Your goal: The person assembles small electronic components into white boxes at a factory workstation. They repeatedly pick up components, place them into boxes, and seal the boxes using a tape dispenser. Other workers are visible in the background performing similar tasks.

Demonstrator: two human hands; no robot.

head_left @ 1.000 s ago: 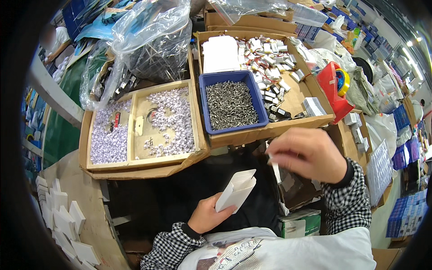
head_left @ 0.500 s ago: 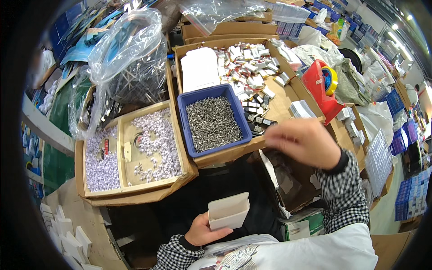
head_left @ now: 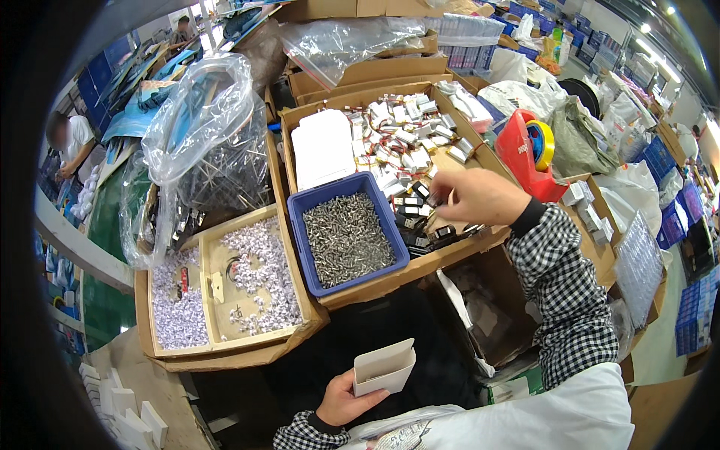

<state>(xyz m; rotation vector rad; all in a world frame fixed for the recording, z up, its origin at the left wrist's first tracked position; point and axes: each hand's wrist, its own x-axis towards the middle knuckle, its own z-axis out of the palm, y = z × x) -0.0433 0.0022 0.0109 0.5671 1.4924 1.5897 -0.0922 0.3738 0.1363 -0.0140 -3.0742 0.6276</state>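
Left hand grips small open white box. Right hand over tray of small parts, fingertips pinched; can't tell what they hold.

Person's body, head view:
- 2 bare hands, no gloves, no rings or watch visible: left hand, right hand.
- Both arms in long sleeves, small black-and-white check pattern, woven shirt look.
- Right sleeve: check fabric to the wrist, ends in a plain dark cuff band right at the hand.
- Left sleeve: same check, same dark cuff at the wrist, only a short stretch in view.
- Over the torso: plain white garment, smooth fabric, covers the lower right of the view. Can't tell if apron or vest.
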